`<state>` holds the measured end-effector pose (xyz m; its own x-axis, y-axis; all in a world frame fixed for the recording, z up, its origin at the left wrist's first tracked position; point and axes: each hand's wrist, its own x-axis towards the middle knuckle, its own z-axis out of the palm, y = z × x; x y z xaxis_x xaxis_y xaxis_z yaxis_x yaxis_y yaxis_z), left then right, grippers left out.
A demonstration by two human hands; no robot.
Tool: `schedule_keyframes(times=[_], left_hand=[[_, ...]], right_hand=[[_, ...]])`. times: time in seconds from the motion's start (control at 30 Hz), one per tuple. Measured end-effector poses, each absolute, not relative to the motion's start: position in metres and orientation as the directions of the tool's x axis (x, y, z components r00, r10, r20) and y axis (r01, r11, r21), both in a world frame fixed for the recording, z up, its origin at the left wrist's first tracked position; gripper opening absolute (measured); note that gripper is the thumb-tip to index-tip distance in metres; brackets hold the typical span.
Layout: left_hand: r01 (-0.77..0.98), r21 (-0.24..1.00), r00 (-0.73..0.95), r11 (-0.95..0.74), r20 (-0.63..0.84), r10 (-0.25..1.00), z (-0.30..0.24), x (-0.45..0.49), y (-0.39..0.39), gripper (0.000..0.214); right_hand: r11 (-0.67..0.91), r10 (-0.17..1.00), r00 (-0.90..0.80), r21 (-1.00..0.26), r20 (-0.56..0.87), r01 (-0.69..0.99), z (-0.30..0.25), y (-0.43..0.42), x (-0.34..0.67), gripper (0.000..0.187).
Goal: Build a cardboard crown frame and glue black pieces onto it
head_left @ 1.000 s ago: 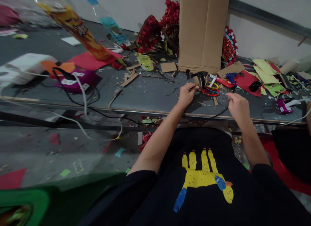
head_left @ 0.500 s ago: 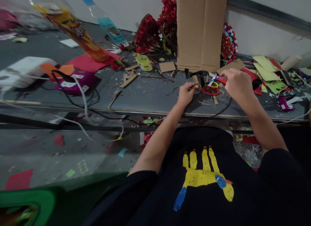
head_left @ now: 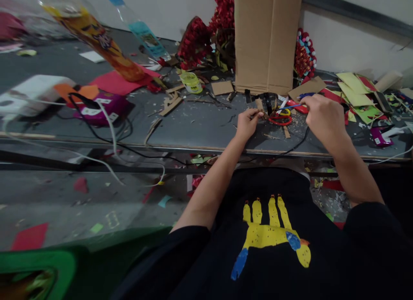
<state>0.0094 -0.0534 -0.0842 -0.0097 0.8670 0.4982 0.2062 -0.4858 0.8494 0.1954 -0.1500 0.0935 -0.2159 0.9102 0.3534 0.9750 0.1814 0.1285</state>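
Observation:
My left hand (head_left: 247, 123) rests on the grey table (head_left: 193, 123), its fingers pinched on a small brown cardboard piece (head_left: 260, 105) beside a black object (head_left: 267, 103). My right hand (head_left: 322, 117) is closed around a thin blue stick-like tool (head_left: 290, 106), its tip pointing left over red and yellow rings (head_left: 280, 118). A black cord (head_left: 295, 146) runs under my right wrist to the table edge.
A tall cardboard sheet (head_left: 267, 39) leans on the wall behind red paper flowers (head_left: 206, 37). Coloured paper sheets (head_left: 353, 91) lie right. Bottles (head_left: 97, 35), a purple box (head_left: 108, 105), white device (head_left: 30, 91) and cables (head_left: 109, 132) sit left. Scraps litter the table.
My right hand rose from the table edge, took hold of the blue tool near the rings and shifted slightly right. My left hand stayed pinched in place.

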Motion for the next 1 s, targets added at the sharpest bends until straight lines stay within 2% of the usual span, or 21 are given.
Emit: schedule_keyframes(times=[0.23, 0.47, 0.83, 1.0], left_hand=[[0.203, 0.855, -0.013, -0.478, 0.49, 0.871, -0.083, 0.008, -0.055, 0.032], [0.215, 0.846, -0.021, -0.488, 0.503, 0.864, -0.084, 0.009, -0.054, 0.03], [0.213, 0.846, -0.017, -0.489, 0.503, 0.864, -0.083, 0.008, -0.055, 0.03], [0.229, 0.852, -0.038, -0.471, 0.491, 0.87, -0.084, 0.008, -0.054, 0.023]], right_hand=[[0.199, 0.928, -0.229, 0.13, 0.293, 0.971, 0.076, -0.148, 0.195, 0.034], [0.239, 0.905, -0.247, 0.068, 0.348, 0.969, 0.071, -0.143, 0.199, 0.034], [0.234, 0.903, -0.257, 0.108, 0.346, 0.966, 0.077, -0.144, 0.194, 0.034], [0.167, 0.916, -0.204, 0.133, 0.346, 0.977, 0.077, -0.14, 0.193, 0.036]])
